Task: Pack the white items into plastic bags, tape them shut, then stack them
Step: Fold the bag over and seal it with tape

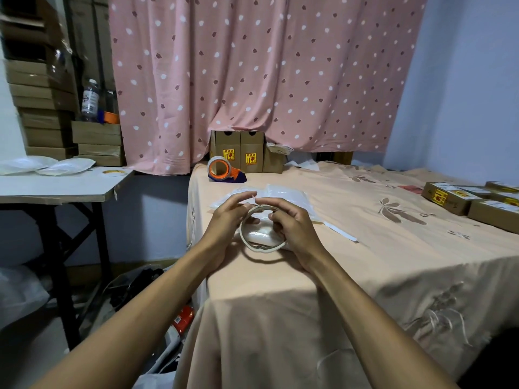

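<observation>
Two hands meet over the peach bedspread (365,248): my left hand (227,220) and right hand (295,228) both curl round a thin tape roll (262,249), thumbs and fingertips clamped on its rim. Under the roll lies a plastic bag (254,240) holding a white item (264,234); more filled bags (280,193) lie just behind it. Farther back an orange tape dispenser (222,169) sits beside shut cardboard boxes (238,153), whose contents I cannot tell

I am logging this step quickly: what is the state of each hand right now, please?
Left hand: closed, holding the tape roll.
Right hand: closed, holding the same tape roll from the other side.
</observation>
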